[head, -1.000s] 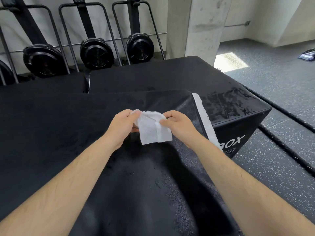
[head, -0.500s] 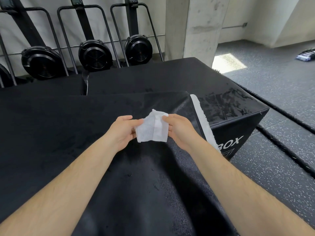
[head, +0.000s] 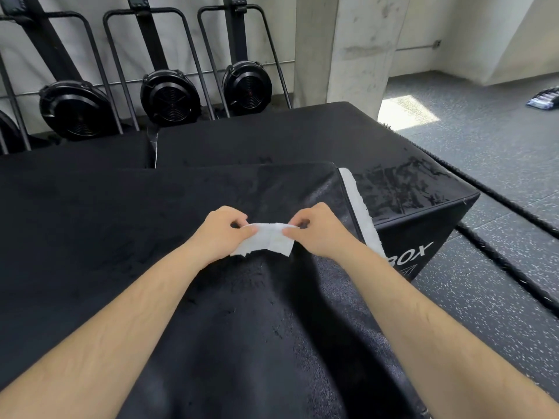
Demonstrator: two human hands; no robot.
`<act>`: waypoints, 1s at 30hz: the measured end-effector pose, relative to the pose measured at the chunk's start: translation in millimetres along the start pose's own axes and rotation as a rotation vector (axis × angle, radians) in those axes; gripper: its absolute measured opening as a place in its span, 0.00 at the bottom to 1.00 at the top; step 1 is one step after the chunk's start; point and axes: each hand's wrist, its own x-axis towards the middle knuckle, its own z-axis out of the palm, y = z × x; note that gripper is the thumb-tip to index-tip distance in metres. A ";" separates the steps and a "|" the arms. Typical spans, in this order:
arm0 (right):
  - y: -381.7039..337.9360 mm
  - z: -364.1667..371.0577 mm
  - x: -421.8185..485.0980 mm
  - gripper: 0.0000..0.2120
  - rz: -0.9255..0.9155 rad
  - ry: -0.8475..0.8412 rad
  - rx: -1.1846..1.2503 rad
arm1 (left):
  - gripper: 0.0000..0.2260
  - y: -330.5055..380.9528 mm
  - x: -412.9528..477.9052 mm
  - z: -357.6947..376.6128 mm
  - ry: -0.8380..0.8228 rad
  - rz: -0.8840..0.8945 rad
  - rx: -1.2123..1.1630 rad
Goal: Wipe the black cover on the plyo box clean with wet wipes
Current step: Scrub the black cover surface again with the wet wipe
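Wipe: white wet wipe, folded into a short band, is held stretched between both hands just above the black cover, in the middle of the scene.
Left hand: the left hand pinches the wipe's left end between thumb and forefinger, with the other fingers curled in.
Right hand: the right hand pinches the right end the same way, knuckles up.
Forearms: bare, reaching in from the near left and near right corners.
Cover: the black cover fills the near and left part of the scene and runs under the hands. It is dull, with faint scuffs and specks. A raised fold runs from below the hands toward the near edge.
White strip: a fuzzy white strip runs along the cover's right edge, just right of the right wrist.
Plyo box: the black plyo box stands right of the hands. White letters "BOX" show on its near side, and shiny streaks mark its top.
Machines: three black fan wheels on metal frames stand at the far wall.
Pillar: a concrete pillar rises far right of them.
Floor: grey speckled floor lies to the right, with a sunlit patch near the pillar and thick black ropes across it.
Far right: a small pack lies on the floor, too small to tell more.
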 end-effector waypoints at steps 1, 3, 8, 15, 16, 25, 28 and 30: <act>0.8 1.4 1.1 0.08 -0.013 0.032 -0.027 | 0.09 0.2 -0.1 0.5 0.010 0.012 0.012; -4.5 3.3 -2.4 0.11 -0.002 0.077 -0.017 | 0.11 1.4 0.0 4.9 0.042 0.035 0.021; -25.5 23.8 -21.0 0.06 -0.113 0.196 0.048 | 0.11 20.2 -5.9 22.4 0.108 0.001 -0.205; -17.5 30.2 -22.4 0.10 -0.210 0.160 0.371 | 0.17 15.1 -12.0 9.8 -0.184 -0.063 -0.664; -15.8 26.2 -21.5 0.12 -0.179 0.201 0.400 | 0.12 11.7 -12.4 7.5 -0.179 -0.048 -0.665; -5.8 9.6 -15.0 0.05 0.115 -0.091 0.735 | 0.10 9.6 -13.8 3.9 -0.199 0.031 -0.610; -1.7 8.2 -15.6 0.05 0.073 -0.067 0.753 | 0.09 8.0 -16.1 3.2 -0.225 0.086 -0.564; 2.0 5.3 -18.2 0.08 0.064 -0.048 0.693 | 0.09 5.0 -16.6 6.8 -0.236 0.070 -0.610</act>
